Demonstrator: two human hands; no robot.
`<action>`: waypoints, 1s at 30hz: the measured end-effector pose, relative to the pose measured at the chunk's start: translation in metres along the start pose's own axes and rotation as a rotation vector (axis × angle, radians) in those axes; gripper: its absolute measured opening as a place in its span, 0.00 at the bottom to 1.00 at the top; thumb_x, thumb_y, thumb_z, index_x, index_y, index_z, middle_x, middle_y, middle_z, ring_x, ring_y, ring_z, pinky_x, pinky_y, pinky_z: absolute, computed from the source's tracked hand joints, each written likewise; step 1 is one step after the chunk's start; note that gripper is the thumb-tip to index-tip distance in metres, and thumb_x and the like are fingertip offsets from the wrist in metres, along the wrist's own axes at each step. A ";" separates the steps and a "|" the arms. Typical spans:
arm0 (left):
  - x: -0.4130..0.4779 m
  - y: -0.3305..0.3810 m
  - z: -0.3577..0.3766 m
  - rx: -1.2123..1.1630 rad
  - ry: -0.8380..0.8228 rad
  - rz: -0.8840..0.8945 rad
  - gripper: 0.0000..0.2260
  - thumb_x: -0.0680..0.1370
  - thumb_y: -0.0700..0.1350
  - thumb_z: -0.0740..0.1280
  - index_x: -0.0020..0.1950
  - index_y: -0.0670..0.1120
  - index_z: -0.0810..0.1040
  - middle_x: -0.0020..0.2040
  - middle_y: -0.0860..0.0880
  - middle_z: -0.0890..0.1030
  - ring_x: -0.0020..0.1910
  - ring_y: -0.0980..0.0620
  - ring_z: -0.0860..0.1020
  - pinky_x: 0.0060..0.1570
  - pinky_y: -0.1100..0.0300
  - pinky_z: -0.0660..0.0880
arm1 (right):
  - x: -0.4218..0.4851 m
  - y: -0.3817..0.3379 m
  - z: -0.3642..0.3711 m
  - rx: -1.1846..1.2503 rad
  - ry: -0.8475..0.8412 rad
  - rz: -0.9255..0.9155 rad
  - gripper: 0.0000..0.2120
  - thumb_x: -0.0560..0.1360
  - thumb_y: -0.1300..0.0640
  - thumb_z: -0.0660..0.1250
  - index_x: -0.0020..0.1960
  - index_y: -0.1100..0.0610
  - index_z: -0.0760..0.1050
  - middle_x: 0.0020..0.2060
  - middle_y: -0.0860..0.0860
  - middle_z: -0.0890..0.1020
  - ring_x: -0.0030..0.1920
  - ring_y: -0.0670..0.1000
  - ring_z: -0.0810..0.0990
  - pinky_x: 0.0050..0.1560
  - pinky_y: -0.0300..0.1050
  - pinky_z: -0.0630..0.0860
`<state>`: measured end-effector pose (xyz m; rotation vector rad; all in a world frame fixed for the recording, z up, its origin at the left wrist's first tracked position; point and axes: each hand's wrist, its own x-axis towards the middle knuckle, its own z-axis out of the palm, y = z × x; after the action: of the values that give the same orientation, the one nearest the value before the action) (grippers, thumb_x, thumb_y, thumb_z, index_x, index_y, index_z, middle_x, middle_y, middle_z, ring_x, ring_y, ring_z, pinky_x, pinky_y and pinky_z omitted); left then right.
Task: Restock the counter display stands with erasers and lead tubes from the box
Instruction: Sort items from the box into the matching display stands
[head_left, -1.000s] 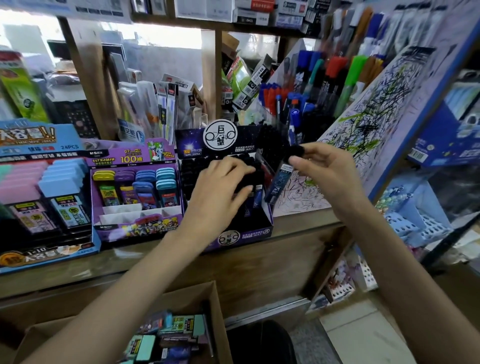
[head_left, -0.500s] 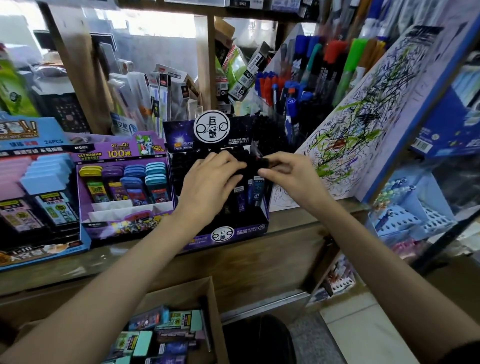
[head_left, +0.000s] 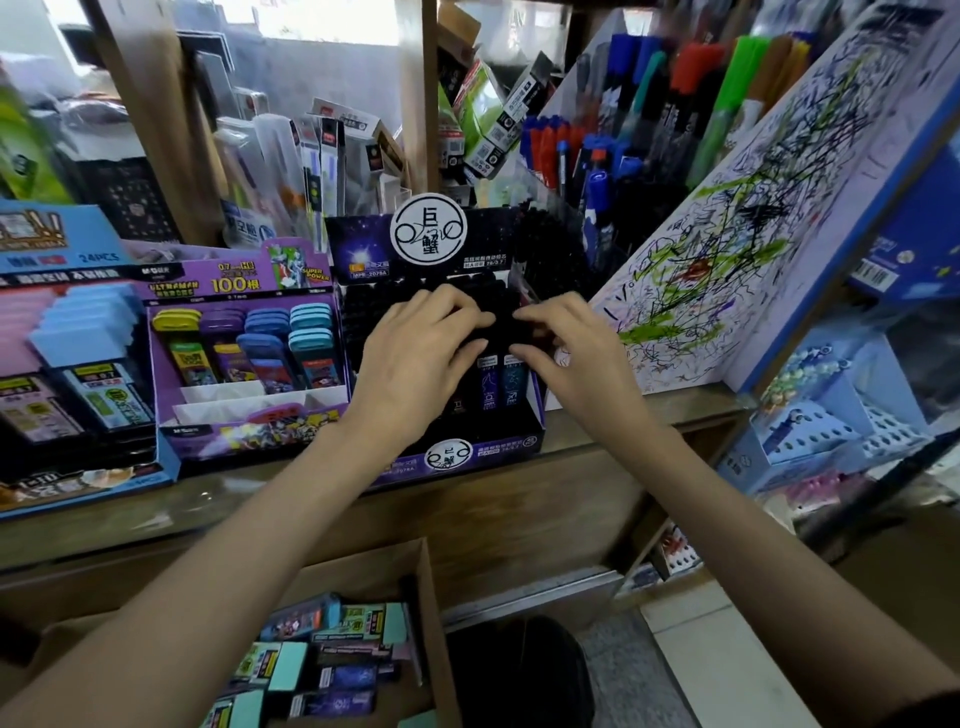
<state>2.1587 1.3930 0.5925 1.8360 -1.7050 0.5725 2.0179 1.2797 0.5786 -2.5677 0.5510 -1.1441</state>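
The dark purple lead tube stand (head_left: 483, 452) sits on the counter, packed with black-capped lead tubes (head_left: 501, 387). My left hand (head_left: 415, 358) rests with relaxed fingers on the tubes' caps in the middle rows. Just to its right, my right hand (head_left: 569, 358) pinches the black cap of one tube standing in the stand's right column. The purple stand (head_left: 228, 283) to the left holds flat coloured lead cases, with empty white slots at its front. Further left is the blue eraser stand (head_left: 83, 244). Below the counter, the cardboard box (head_left: 428, 582) holds several erasers and tubes (head_left: 311, 654).
A scribbled test-paper board (head_left: 727, 249) leans right of the tube stand, with racks of pens (head_left: 649, 114) behind it. A wooden post (head_left: 415, 104) and packaged goods stand at the back. A black bin (head_left: 519, 670) sits right of the box on the floor.
My right hand carried a lead tube from the right into the dark stand and lowered it among the others. My left hand stayed on the tubes' caps.
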 end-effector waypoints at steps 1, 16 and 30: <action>0.000 0.000 0.000 -0.003 0.000 0.000 0.09 0.75 0.41 0.69 0.55 0.43 0.80 0.49 0.46 0.80 0.45 0.44 0.77 0.42 0.55 0.69 | -0.001 0.000 0.002 -0.075 0.025 -0.042 0.14 0.73 0.61 0.70 0.58 0.63 0.77 0.49 0.56 0.77 0.49 0.51 0.76 0.48 0.41 0.74; -0.051 -0.005 -0.041 -0.099 -0.057 0.077 0.12 0.76 0.46 0.67 0.57 0.43 0.78 0.53 0.46 0.78 0.50 0.46 0.79 0.48 0.51 0.75 | -0.016 -0.046 -0.022 -0.053 -0.129 -0.031 0.12 0.77 0.59 0.65 0.59 0.60 0.76 0.48 0.52 0.79 0.49 0.50 0.77 0.49 0.40 0.73; -0.349 -0.067 0.005 -0.301 -0.829 -0.482 0.13 0.77 0.53 0.66 0.60 0.53 0.75 0.58 0.57 0.73 0.57 0.54 0.76 0.54 0.61 0.71 | -0.186 -0.086 0.117 0.274 -0.900 0.423 0.09 0.78 0.58 0.64 0.56 0.57 0.78 0.51 0.51 0.82 0.51 0.46 0.78 0.46 0.29 0.70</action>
<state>2.1901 1.6545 0.3539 2.2854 -1.5646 -0.6984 2.0113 1.4501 0.4161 -2.2428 0.5924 0.1029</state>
